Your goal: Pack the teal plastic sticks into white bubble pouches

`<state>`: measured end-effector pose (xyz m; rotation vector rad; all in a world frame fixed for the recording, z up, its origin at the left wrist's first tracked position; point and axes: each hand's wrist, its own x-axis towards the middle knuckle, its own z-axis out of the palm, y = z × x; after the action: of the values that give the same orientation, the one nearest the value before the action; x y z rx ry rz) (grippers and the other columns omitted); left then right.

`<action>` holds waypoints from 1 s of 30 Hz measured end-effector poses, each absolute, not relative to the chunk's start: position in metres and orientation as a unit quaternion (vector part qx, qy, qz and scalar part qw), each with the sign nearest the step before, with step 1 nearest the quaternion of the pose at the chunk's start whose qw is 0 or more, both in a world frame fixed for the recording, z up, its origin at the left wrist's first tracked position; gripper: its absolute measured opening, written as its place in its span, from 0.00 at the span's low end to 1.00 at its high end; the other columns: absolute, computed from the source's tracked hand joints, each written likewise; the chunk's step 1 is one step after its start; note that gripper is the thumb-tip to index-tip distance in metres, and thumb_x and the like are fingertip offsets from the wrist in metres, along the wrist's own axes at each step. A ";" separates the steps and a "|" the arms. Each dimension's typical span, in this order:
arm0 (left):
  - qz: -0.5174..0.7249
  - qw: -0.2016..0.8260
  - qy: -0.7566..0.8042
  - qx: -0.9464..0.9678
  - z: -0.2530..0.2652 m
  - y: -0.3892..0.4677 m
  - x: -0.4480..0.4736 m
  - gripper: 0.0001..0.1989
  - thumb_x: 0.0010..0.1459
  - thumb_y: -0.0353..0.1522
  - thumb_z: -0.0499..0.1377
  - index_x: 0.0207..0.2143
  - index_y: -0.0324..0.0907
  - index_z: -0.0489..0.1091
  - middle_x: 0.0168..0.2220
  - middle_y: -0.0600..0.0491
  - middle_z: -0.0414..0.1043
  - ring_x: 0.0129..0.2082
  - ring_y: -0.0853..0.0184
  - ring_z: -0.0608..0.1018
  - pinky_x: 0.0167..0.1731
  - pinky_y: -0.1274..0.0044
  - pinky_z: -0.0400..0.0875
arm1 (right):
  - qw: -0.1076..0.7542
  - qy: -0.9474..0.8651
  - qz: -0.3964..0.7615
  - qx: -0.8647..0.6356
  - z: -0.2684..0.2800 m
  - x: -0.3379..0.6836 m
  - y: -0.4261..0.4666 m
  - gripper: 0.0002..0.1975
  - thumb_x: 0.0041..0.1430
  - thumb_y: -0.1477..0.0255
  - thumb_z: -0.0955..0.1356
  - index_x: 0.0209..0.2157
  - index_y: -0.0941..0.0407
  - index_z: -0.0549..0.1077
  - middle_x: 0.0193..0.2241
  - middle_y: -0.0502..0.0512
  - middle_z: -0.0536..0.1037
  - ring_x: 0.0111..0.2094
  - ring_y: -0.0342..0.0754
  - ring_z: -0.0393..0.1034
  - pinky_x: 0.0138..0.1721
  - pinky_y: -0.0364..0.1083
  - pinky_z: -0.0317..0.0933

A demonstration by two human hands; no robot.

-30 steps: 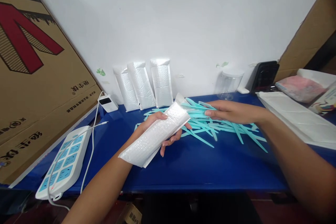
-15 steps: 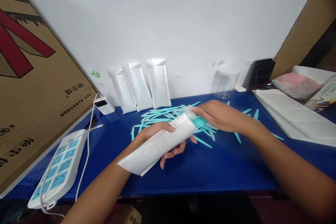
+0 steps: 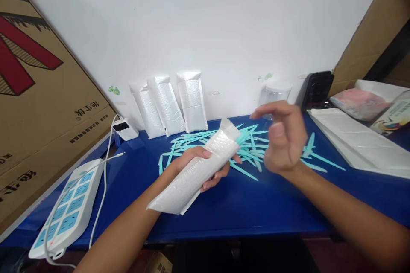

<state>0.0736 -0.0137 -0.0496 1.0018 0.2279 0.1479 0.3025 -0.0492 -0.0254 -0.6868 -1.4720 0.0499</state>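
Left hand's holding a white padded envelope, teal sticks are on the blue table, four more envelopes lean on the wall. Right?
Count's off: the head view shows three leaning envelopes on the wall, not four. Rest stands: left hand holding a white padded envelope, teal sticks on the blue table.

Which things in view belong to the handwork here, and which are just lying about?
Part of the work:
padded mailer, in the left hand
turquoise sticks
leaning mailers, probably
flat white packets, probably

Apparently lying about:
power strip
clear jar
printed cardboard box
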 end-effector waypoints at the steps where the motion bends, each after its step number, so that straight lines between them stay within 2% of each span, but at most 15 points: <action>1: 0.094 0.859 0.109 0.492 -0.043 -0.014 0.071 0.38 0.49 0.47 0.63 0.59 0.37 0.66 0.31 0.53 0.67 0.19 0.67 0.72 0.16 0.76 0.68 | 0.715 -0.624 0.007 -0.315 -0.023 0.304 -0.047 0.15 0.73 0.57 0.60 0.47 0.49 0.72 0.41 0.59 0.75 0.43 0.58 0.73 0.47 0.59 0.68; 3: 0.169 0.829 0.101 0.523 -0.027 -0.015 0.061 0.39 0.46 0.47 0.65 0.58 0.38 0.67 0.30 0.54 0.67 0.19 0.67 0.71 0.16 0.76 0.67 | 0.742 -0.586 0.000 -0.326 -0.018 0.305 -0.041 0.14 0.74 0.60 0.60 0.46 0.50 0.73 0.40 0.59 0.75 0.42 0.56 0.73 0.47 0.57 0.67; 5: 0.268 0.787 0.084 0.550 -0.011 -0.016 0.051 0.38 0.43 0.46 0.67 0.56 0.41 0.67 0.28 0.55 0.66 0.19 0.68 0.69 0.17 0.76 0.66 | 0.732 -0.595 0.010 -0.331 -0.017 0.307 -0.036 0.14 0.75 0.62 0.59 0.44 0.52 0.74 0.40 0.58 0.75 0.42 0.54 0.73 0.46 0.55 0.67; 9: 0.378 0.719 0.096 0.575 0.003 -0.015 0.039 0.36 0.42 0.41 0.68 0.55 0.43 0.67 0.29 0.56 0.66 0.22 0.70 0.68 0.22 0.76 0.66 | 0.619 -0.706 0.020 -0.344 -0.023 0.308 -0.033 0.17 0.77 0.64 0.57 0.40 0.53 0.74 0.37 0.57 0.75 0.41 0.53 0.71 0.44 0.52 0.64; 13: 0.368 0.720 0.105 0.579 -0.004 -0.012 0.042 0.37 0.42 0.39 0.69 0.56 0.41 0.68 0.30 0.56 0.66 0.24 0.70 0.68 0.26 0.75 0.64 | 0.462 -0.808 0.032 -0.365 -0.030 0.309 -0.029 0.20 0.77 0.63 0.58 0.35 0.54 0.73 0.32 0.56 0.74 0.35 0.51 0.69 0.39 0.50 0.60; 16: 0.344 0.724 0.095 0.591 -0.010 -0.009 0.042 0.38 0.44 0.41 0.69 0.58 0.40 0.68 0.30 0.54 0.67 0.25 0.69 0.68 0.27 0.75 0.64 | 0.343 -0.842 0.048 -0.413 -0.030 0.315 -0.023 0.22 0.76 0.59 0.59 0.32 0.55 0.73 0.29 0.54 0.73 0.30 0.48 0.66 0.34 0.48 0.56; 19: 0.283 0.735 0.101 0.608 -0.019 -0.004 0.041 0.41 0.44 0.48 0.68 0.59 0.38 0.67 0.32 0.51 0.70 0.27 0.65 0.71 0.30 0.72 0.67 | 0.224 -0.871 0.090 -0.428 -0.030 0.326 -0.017 0.21 0.69 0.51 0.65 0.43 0.54 0.77 0.38 0.56 0.77 0.35 0.51 0.71 0.34 0.47 0.58; 22: 0.230 0.752 0.111 0.607 -0.030 0.000 0.042 0.41 0.45 0.50 0.67 0.58 0.37 0.68 0.33 0.49 0.71 0.28 0.63 0.73 0.32 0.71 0.69 | 0.129 -0.888 0.143 -0.418 -0.036 0.333 -0.016 0.39 0.54 0.42 0.72 0.58 0.55 0.73 0.51 0.62 0.75 0.45 0.58 0.73 0.40 0.50 0.64; 24: 0.217 0.763 0.121 0.596 -0.035 0.001 0.044 0.40 0.45 0.49 0.67 0.57 0.36 0.69 0.33 0.50 0.70 0.27 0.64 0.73 0.30 0.71 0.69 | 0.091 -0.890 0.147 -0.423 -0.042 0.330 -0.018 0.47 0.49 0.38 0.73 0.59 0.59 0.72 0.52 0.66 0.73 0.49 0.63 0.71 0.44 0.53 0.66; 26: 0.214 0.776 0.128 0.580 -0.038 0.002 0.045 0.38 0.45 0.49 0.66 0.55 0.36 0.69 0.32 0.51 0.69 0.25 0.65 0.72 0.28 0.72 0.68 | 0.075 -0.886 0.118 -0.441 -0.049 0.322 -0.021 0.45 0.50 0.37 0.71 0.54 0.60 0.73 0.49 0.67 0.74 0.49 0.65 0.70 0.44 0.55 0.66; 30: 0.228 0.791 0.131 0.553 -0.036 0.002 0.045 0.35 0.47 0.48 0.64 0.53 0.36 0.70 0.29 0.52 0.68 0.22 0.67 0.70 0.24 0.74 0.65 | 0.087 -0.864 0.032 -0.495 -0.060 0.297 -0.025 0.37 0.64 0.39 0.61 0.44 0.61 0.74 0.45 0.70 0.76 0.47 0.65 0.71 0.44 0.56 0.66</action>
<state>0.0448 0.0023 -0.0360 1.1898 0.2816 0.4904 0.2966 -0.0253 -0.0597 -1.4753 -2.5722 0.0966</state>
